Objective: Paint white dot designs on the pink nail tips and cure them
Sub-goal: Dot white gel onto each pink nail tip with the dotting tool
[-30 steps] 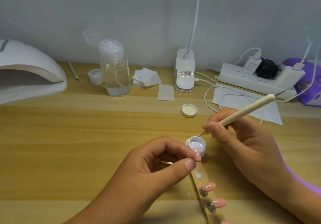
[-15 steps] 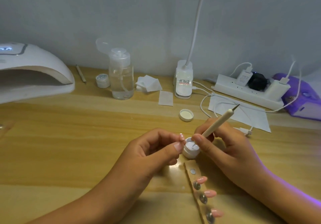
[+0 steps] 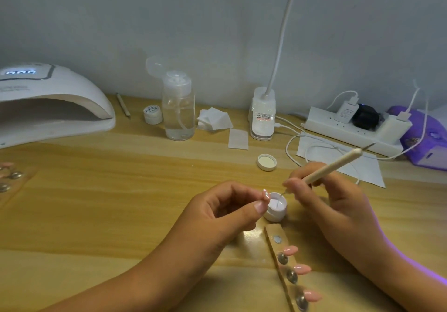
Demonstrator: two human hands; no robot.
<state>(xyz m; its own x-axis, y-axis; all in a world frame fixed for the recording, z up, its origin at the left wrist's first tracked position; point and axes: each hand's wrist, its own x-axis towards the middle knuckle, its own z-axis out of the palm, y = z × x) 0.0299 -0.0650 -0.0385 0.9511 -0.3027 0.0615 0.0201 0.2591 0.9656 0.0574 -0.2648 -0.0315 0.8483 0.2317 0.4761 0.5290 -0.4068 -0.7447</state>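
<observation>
On the wooden table (image 3: 121, 202) in front of me stood a small open jar of white paint (image 3: 277, 211), between my two hands. My left hand (image 3: 217, 217) was curled, with thumb and forefinger pinching one pink nail tip (image 3: 265, 194) just beside the left rim of the jar. My right hand (image 3: 338, 207) gripped a cream dotting tool (image 3: 331, 166) the way I would hold a pen, fingers closed round its lower end. The fine metal point of the tool reached down to the jar's mouth. I could not tell whether it touched the paint.

Just in front of the jar lay a clear holder strip (image 3: 272, 233) with round metal studs. Three more pink nail tips (image 3: 302, 268) sat along its right side, each at a stud. The top stud was bare. The jar's lid (image 3: 266, 162) lay upside down farther back, apart from the jar.

At the far left stood the white curing lamp (image 3: 53, 103), its display lit and its opening facing me. Part of a second strip (image 3: 9, 178) showed at the left edge.

Along the wall behind stood a wooden stick (image 3: 123, 105), a small closed jar (image 3: 152, 114), a clear pump bottle (image 3: 178, 111) with its cap flipped open, a pile of white wipes (image 3: 214, 119), the base of a desk lamp (image 3: 263, 115) and a power strip (image 3: 348, 130) with chargers plugged in.
</observation>
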